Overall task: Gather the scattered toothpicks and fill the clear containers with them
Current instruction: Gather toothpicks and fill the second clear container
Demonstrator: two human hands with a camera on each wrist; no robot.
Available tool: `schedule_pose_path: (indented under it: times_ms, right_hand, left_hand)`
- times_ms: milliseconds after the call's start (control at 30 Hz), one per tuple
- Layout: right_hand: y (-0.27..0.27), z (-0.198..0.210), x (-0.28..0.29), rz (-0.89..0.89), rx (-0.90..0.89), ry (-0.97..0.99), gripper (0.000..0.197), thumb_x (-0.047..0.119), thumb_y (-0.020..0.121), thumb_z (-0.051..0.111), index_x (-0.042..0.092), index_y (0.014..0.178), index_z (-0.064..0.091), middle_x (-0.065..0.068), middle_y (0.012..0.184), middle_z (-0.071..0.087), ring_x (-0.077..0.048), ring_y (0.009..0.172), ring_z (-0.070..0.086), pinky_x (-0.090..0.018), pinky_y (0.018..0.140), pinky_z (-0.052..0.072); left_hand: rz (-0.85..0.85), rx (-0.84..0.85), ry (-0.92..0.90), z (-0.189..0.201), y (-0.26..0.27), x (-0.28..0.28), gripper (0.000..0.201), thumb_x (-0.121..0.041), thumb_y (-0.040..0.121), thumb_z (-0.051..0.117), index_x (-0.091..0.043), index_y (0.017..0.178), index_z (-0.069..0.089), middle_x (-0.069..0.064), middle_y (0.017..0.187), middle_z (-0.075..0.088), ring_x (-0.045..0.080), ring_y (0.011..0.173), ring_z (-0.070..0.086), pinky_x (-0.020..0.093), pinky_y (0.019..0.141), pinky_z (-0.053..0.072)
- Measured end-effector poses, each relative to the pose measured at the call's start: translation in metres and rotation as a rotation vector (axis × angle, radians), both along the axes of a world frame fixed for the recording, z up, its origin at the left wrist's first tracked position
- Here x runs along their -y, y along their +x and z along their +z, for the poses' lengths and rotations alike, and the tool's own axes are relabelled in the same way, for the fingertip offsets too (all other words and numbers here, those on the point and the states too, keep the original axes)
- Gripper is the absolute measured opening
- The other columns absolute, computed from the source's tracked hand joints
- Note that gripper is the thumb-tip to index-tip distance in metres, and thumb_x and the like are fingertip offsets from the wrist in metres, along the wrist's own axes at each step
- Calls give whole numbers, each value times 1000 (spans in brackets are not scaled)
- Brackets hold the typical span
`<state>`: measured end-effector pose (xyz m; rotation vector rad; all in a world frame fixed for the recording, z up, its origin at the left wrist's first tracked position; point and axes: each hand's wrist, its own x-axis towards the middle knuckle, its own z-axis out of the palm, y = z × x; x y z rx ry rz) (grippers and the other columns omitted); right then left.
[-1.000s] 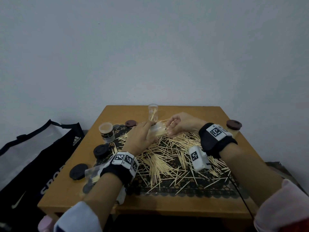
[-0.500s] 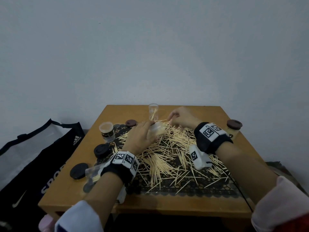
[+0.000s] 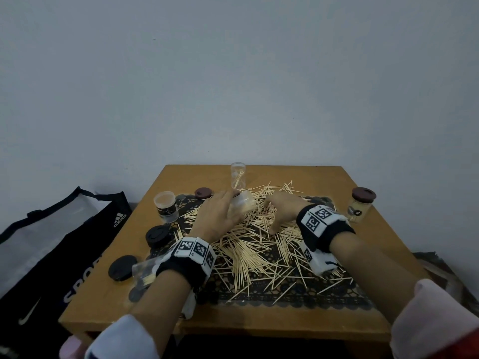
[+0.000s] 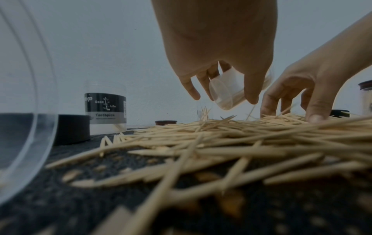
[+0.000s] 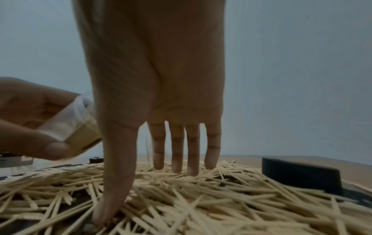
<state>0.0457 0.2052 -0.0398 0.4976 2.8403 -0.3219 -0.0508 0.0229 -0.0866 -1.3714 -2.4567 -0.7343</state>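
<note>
A heap of pale wooden toothpicks (image 3: 259, 244) (image 4: 231, 143) (image 5: 201, 198) covers the dark lace mat (image 3: 298, 299) on the wooden table (image 3: 375, 255). My left hand (image 3: 220, 216) (image 4: 217, 52) grips a clear container (image 3: 242, 204) (image 4: 227, 93) (image 5: 74, 127), tilted above the heap and partly filled with toothpicks. My right hand (image 3: 280, 211) (image 5: 161, 95) (image 4: 302, 89) is spread over the heap beside it, straight fingers (image 5: 177, 149) and thumb tip touching the toothpicks.
A clear tube (image 3: 238, 175) with a few toothpicks stands at the back. A labelled toothpick jar (image 3: 166, 207) (image 4: 105, 109) and black lids (image 3: 157, 236) are on the left, a brown lid (image 3: 203, 193) behind. A capped full jar (image 3: 361, 207) stands right. A black bag (image 3: 51, 255) lies left of the table.
My right hand has come away from the mouth of the held container, moved down and spread onto the heap. The left hand stays put with the container.
</note>
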Motion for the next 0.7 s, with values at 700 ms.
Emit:
schedule_pose_path:
  times_ms: [700]
  right_hand:
    - [7,5,-5,135,12,111,59,33,73,81,17,125,59,2,116,62,-16,103,57,-31,85,49]
  left_hand:
    - [-14,-1,-2,-2,0,0,62,-43,85,70,-14,134,48,3,124,60,20,109,56,31,88,43]
